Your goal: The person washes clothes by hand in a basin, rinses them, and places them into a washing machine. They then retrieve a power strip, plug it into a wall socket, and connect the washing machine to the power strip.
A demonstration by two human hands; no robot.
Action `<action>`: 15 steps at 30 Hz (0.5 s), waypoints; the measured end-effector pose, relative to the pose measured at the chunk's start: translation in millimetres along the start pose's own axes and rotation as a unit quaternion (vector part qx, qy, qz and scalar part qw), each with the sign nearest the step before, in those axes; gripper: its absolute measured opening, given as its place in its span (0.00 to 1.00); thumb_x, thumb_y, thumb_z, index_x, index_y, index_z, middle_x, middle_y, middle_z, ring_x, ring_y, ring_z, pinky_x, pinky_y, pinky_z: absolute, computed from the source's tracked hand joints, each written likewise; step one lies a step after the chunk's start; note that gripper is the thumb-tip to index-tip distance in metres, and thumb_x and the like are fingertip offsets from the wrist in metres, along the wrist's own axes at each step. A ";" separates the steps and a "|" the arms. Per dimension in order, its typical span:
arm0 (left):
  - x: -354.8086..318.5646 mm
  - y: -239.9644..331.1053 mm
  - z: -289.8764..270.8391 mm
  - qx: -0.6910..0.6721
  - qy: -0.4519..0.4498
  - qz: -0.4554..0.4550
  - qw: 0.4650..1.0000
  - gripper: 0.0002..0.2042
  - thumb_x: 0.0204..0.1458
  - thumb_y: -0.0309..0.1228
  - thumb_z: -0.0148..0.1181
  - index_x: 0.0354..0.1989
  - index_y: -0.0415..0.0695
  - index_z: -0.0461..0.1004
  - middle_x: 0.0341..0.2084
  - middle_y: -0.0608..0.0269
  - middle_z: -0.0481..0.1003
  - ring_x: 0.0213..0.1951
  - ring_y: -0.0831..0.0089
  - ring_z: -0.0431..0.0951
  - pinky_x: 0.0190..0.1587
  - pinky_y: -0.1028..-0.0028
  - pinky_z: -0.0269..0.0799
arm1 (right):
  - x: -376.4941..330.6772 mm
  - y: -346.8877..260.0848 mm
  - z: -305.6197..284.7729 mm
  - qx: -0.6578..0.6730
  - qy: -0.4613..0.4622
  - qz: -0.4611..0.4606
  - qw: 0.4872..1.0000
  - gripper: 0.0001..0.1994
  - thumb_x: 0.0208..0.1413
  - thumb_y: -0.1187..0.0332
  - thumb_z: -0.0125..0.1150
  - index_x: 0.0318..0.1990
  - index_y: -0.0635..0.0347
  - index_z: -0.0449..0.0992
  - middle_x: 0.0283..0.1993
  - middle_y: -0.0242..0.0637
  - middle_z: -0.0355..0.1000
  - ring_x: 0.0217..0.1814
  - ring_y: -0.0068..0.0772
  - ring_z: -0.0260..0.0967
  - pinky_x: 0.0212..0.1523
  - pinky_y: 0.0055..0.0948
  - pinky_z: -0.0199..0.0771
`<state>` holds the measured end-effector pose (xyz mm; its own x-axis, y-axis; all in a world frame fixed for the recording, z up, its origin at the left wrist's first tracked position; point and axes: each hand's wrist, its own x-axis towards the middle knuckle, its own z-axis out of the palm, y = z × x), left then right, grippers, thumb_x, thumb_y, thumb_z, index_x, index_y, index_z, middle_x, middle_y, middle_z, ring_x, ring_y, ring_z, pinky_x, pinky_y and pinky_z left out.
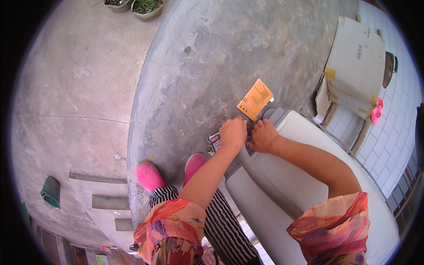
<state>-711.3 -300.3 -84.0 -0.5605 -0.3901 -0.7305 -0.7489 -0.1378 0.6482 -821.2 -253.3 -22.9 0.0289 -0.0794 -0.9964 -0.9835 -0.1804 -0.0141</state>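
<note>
Head view: both hands meet at the near end of a smooth, pale grey appliance [309,185] with rounded corners, which lies on rough, mottled concrete ground [212,66]. A ribbed grey hose [269,190] runs along its top. The left hand [232,132] presses down with fingers curled at the darker grey end of the casing; whether it grips anything I cannot tell. The right hand [263,136] rests just beside it, fingers bent onto the same edge. A small printed packet [215,142] lies under the left hand. An orange rectangular card [255,100] lies flat near the fingertips. A worn cardboard box [355,66], patched with yellow tape, sits on a wooden stand to the right.
</note>
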 end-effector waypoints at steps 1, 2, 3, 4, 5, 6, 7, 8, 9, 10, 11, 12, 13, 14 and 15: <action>-4.8 9.5 -9.6 0.048 -0.035 -0.009 0.998 0.09 0.46 0.33 0.62 0.33 0.43 0.72 0.32 0.53 0.77 0.36 0.54 0.77 0.38 0.60 0.71 | -0.5 0.5 5.2 -0.001 0.020 -0.001 1.000 0.26 0.54 0.44 0.43 0.38 0.57 0.79 0.42 0.35 0.71 0.49 0.35 0.62 0.50 0.34 0.55; -5.3 10.4 -13.7 0.058 -0.010 0.053 0.997 0.10 0.48 0.33 0.60 0.36 0.44 0.72 0.37 0.53 0.75 0.41 0.54 0.74 0.42 0.60 0.70 | 1.8 1.0 1.8 -0.003 -0.005 -0.003 1.000 0.26 0.55 0.45 0.42 0.41 0.56 0.78 0.45 0.35 0.71 0.51 0.34 0.61 0.51 0.35 0.55; -3.7 9.2 -17.3 0.068 0.015 0.116 0.991 0.11 0.49 0.33 0.58 0.40 0.45 0.71 0.43 0.53 0.73 0.47 0.55 0.72 0.46 0.61 0.69 | 6.9 3.3 -2.4 -0.005 -0.031 -0.006 0.999 0.26 0.55 0.45 0.42 0.43 0.56 0.78 0.48 0.35 0.70 0.54 0.34 0.61 0.53 0.35 0.54; 1.1 9.5 -19.7 0.076 0.042 0.182 0.980 0.12 0.51 0.33 0.56 0.43 0.45 0.71 0.49 0.53 0.70 0.53 0.55 0.69 0.51 0.62 0.67 | 9.7 6.1 -6.6 -0.008 -0.057 -0.005 0.998 0.26 0.56 0.45 0.41 0.45 0.56 0.77 0.50 0.35 0.70 0.56 0.34 0.60 0.54 0.35 0.54; 7.0 11.3 -16.6 0.101 0.071 0.230 0.965 0.15 0.51 0.33 0.55 0.47 0.46 0.70 0.54 0.54 0.65 0.57 0.56 0.63 0.55 0.62 0.62 | 12.4 7.3 -1.5 0.009 -0.048 0.003 0.999 0.26 0.56 0.46 0.41 0.45 0.56 0.78 0.50 0.36 0.71 0.55 0.33 0.61 0.54 0.35 0.54; 13.7 13.3 -10.7 0.125 0.100 0.278 0.947 0.18 0.51 0.34 0.54 0.51 0.46 0.68 0.58 0.55 0.60 0.61 0.57 0.57 0.59 0.62 0.56 | 16.9 8.4 7.3 0.026 -0.040 0.010 0.999 0.26 0.56 0.46 0.41 0.44 0.56 0.78 0.49 0.36 0.71 0.55 0.33 0.62 0.54 0.35 0.54; 19.4 11.2 -5.2 0.151 0.132 0.321 0.926 0.21 0.51 0.35 0.53 0.55 0.47 0.66 0.63 0.56 0.54 0.65 0.59 0.51 0.64 0.62 0.51 | 19.0 8.8 5.8 0.041 -0.028 0.014 0.999 0.26 0.56 0.47 0.41 0.44 0.56 0.78 0.49 0.36 0.72 0.54 0.32 0.63 0.53 0.35 0.54; 23.6 6.7 0.4 0.209 0.098 0.322 0.918 0.23 0.51 0.37 0.54 0.57 0.47 0.64 0.64 0.56 0.53 0.66 0.60 0.48 0.65 0.63 0.47 | 18.7 10.9 5.1 0.030 -0.036 0.005 0.999 0.26 0.56 0.46 0.40 0.41 0.56 0.79 0.46 0.36 0.73 0.52 0.32 0.64 0.53 0.34 0.54; 27.6 1.3 6.6 0.265 0.064 0.322 0.907 0.25 0.50 0.38 0.55 0.58 0.48 0.63 0.65 0.56 0.51 0.67 0.62 0.45 0.66 0.63 0.44 | 17.0 13.7 4.8 0.018 -0.044 -0.003 0.999 0.26 0.56 0.46 0.40 0.38 0.57 0.79 0.43 0.37 0.74 0.49 0.32 0.65 0.52 0.33 0.55; 30.7 -3.9 12.6 0.320 0.028 0.320 0.891 0.27 0.50 0.39 0.56 0.60 0.48 0.61 0.65 0.57 0.49 0.68 0.63 0.42 0.67 0.63 0.41 | 14.8 15.0 2.5 0.008 -0.053 -0.013 0.999 0.27 0.55 0.46 0.40 0.35 0.57 0.80 0.40 0.38 0.75 0.46 0.32 0.67 0.51 0.33 0.55; 29.1 -8.8 19.6 0.334 0.025 0.319 0.887 0.27 0.50 0.39 0.55 0.60 0.49 0.61 0.66 0.57 0.48 0.68 0.64 0.42 0.67 0.64 0.40 | 12.8 14.9 2.8 0.009 -0.043 -0.018 0.999 0.27 0.56 0.46 0.39 0.35 0.57 0.80 0.39 0.37 0.75 0.46 0.32 0.66 0.51 0.33 0.55; 23.7 -13.3 27.2 0.348 0.023 0.318 0.882 0.26 0.50 0.38 0.55 0.60 0.49 0.61 0.66 0.58 0.47 0.68 0.64 0.41 0.67 0.64 0.39 | 10.3 14.0 4.0 0.010 -0.034 -0.024 0.999 0.27 0.56 0.46 0.39 0.34 0.57 0.80 0.37 0.37 0.75 0.46 0.32 0.66 0.51 0.32 0.55; 21.4 -12.6 27.4 0.362 0.022 0.318 0.876 0.26 0.50 0.38 0.54 0.59 0.49 0.61 0.67 0.58 0.47 0.68 0.64 0.41 0.68 0.64 0.39 | 9.2 14.5 4.6 0.012 -0.024 -0.027 0.999 0.27 0.56 0.46 0.39 0.34 0.58 0.80 0.36 0.37 0.75 0.46 0.32 0.66 0.51 0.32 0.55; 23.1 -11.3 27.4 0.368 0.021 0.319 0.873 0.26 0.51 0.37 0.54 0.60 0.49 0.61 0.67 0.59 0.46 0.68 0.64 0.41 0.68 0.64 0.39 | 9.4 16.5 4.1 0.012 -0.025 -0.027 0.999 0.27 0.56 0.46 0.39 0.34 0.58 0.80 0.36 0.37 0.75 0.46 0.32 0.66 0.51 0.32 0.55; 24.9 -9.8 27.4 0.373 0.021 0.321 0.870 0.25 0.51 0.37 0.53 0.60 0.49 0.61 0.67 0.59 0.46 0.69 0.64 0.41 0.68 0.64 0.39 | 9.7 18.4 3.4 0.011 -0.026 -0.028 0.999 0.27 0.56 0.46 0.39 0.33 0.58 0.80 0.36 0.37 0.75 0.46 0.32 0.66 0.51 0.32 0.55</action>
<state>-727.6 -283.7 -114.5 -0.9461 -0.2035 -0.2518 -0.3167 0.7438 0.5886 -839.7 -254.0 -33.1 0.0744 -0.0179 -0.9971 -0.9845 -0.1608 -0.0705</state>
